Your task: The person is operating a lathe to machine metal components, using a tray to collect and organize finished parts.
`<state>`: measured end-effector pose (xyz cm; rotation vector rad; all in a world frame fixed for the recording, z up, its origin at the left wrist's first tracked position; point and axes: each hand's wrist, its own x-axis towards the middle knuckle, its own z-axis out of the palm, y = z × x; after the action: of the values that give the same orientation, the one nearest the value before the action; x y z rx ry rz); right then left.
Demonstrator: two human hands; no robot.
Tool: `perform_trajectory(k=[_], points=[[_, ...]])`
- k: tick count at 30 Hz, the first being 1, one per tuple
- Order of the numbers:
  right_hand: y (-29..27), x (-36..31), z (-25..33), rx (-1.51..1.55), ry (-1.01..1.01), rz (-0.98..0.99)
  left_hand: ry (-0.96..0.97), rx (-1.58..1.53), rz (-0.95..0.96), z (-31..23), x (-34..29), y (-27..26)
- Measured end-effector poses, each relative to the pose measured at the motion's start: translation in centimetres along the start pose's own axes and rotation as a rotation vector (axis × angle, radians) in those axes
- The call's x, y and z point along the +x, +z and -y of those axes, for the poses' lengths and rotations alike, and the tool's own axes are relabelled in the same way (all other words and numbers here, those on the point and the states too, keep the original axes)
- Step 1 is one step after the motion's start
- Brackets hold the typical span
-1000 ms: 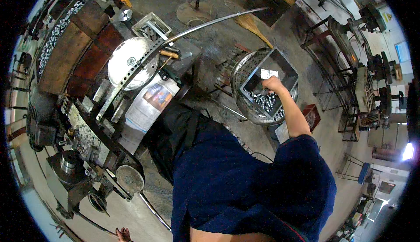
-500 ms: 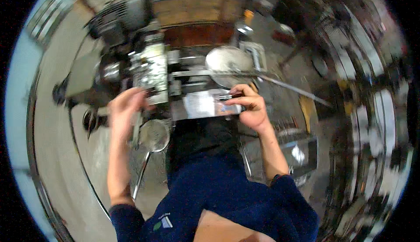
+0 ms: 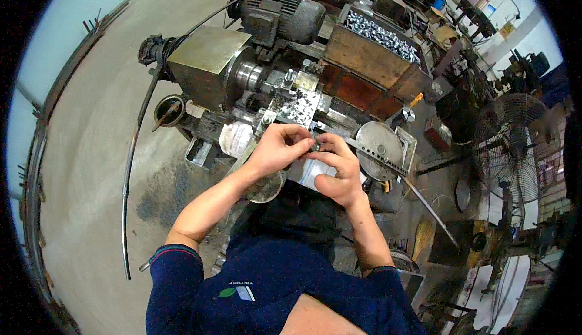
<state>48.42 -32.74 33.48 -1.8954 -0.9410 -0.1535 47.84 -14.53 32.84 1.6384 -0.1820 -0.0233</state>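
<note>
Pinching small metal part point(image 3: 316, 146) between fingers of left hand point(image 3: 276, 148) and right hand point(image 3: 337, 171), above lathe point(image 3: 267, 86).

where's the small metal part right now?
Head view, centre: the small metal part is pinched between the fingertips of the left hand and right hand, just in front of the lathe.
</note>
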Motion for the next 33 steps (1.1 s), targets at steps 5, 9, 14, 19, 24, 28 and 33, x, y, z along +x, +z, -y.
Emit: perform_trajectory(k=[5, 9, 14, 19, 24, 28, 33], points=[[0.2, 3.7, 0.3, -0.115, -0.109, 0.189, 0.181, 0.205, -0.088, -0.6, 0.0, -2.6], [1.8, 7.1, -0.3, -0.200, -0.149, 0.293, 0.296, 0.440, -0.282, -0.7, -0.7, -6.0], [3.9, 13.6, -3.0, -0.454, -0.254, 0.285, 0.140, 0.282, -0.497, -2.1, -4.3, -12.9], [8.0, 18.4, -6.2, -0.850, -0.112, 0.483, 0.110, 0.728, -0.648, -0.1, -10.5, -22.4], [9.9, 19.0, -8.9, -0.745, -0.048, 0.402, -0.346, 1.267, -0.643, 2.7, -19.4, -28.9], [10.5, 19.3, -8.8, -0.587, 0.023, 0.368, -0.462, 0.972, -0.688, 5.5, -23.1, -27.9], [10.9, 20.8, -7.1, -0.455, 0.297, 0.339, -0.520, 1.187, -0.736, 8.6, -23.0, -28.6]])
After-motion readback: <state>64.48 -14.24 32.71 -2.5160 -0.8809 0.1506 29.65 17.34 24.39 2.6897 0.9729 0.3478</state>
